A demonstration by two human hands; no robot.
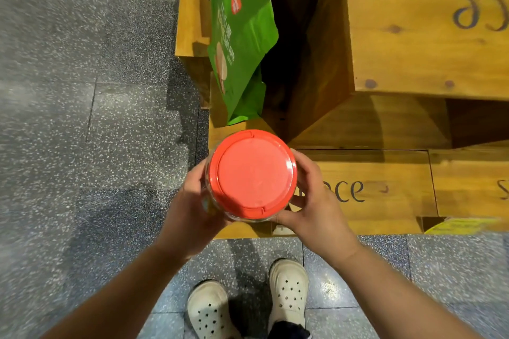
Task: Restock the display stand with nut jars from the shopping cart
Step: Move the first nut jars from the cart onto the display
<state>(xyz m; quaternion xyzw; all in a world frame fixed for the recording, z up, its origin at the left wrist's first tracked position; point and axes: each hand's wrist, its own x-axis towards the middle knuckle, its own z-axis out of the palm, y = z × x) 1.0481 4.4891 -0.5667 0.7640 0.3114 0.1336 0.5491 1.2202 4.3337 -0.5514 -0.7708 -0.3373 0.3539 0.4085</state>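
I hold a clear plastic nut jar (pixel 217 202) with a round red screw lid (pixel 252 175) between both hands, out in front of me at the front left corner of the light wooden display stand (pixel 385 173). The jar stands upright: its long axis runs straight up toward my head, so I see almost nothing but the flat top of the lid, with only a thin rim of the clear wall showing around it. What is inside I cannot tell from here.

My left hand (pixel 192 209) wraps the jar's left side, fingers curled round the wall below the lid. My right hand (pixel 314 201) clasps the opposite side, thumb along the near edge and fingers bent round the far side. The two hands do not touch each other; the jar fills the gap between them.

Past the jar, a green printed pouch (pixel 239 36) leans upright in a slot of the stand, just beyond the lid. To its right a wooden crate (pixel 413 44) with dark lettering sits on the stand's upper level. The stand rests on a grey speckled tile floor (pixel 82 118), and my two cream perforated clogs (pixel 286 289) stand on it directly below the jar.
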